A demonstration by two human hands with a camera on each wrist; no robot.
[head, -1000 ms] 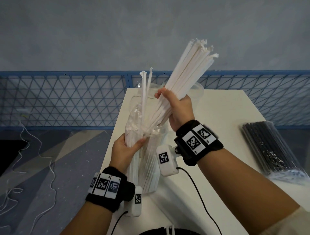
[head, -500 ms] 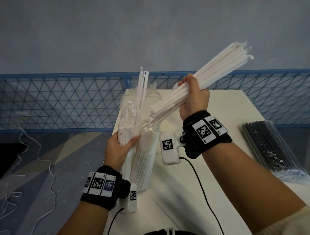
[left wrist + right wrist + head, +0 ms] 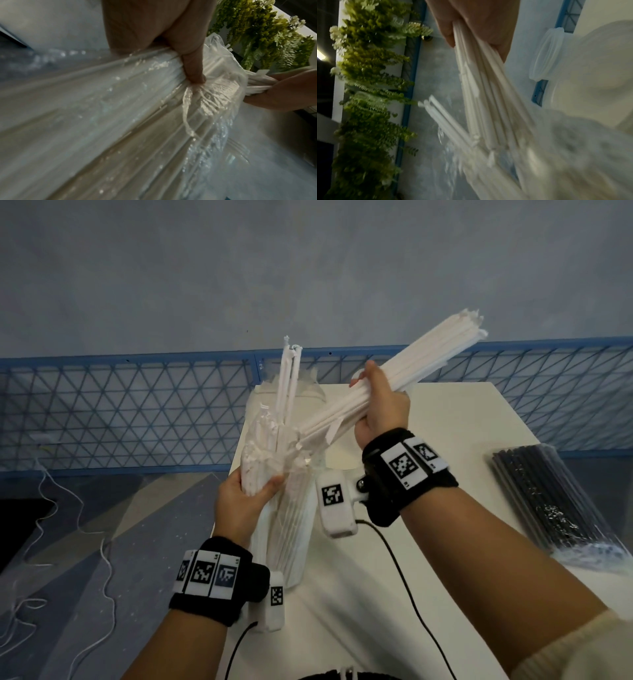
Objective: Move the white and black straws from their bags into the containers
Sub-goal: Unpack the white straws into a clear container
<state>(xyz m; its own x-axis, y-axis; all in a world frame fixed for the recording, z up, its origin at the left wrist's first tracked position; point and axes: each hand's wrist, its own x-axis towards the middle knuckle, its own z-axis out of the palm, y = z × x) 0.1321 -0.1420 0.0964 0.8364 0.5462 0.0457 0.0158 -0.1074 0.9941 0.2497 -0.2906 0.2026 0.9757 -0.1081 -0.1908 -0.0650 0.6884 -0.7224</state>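
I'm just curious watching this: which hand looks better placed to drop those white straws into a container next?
The right hand, probably. It grips the pulled-out bundle of white straws, while the left hand holds the bag upright. A container shows in the right wrist view.

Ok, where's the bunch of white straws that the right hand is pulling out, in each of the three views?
Head: bunch of white straws slants from centre to upper right, gripped by the right hand.
Left wrist: only its ends, far right edge.
Right wrist: centre, fanning down from the hand.
Shared landmark: the clear straw bag.
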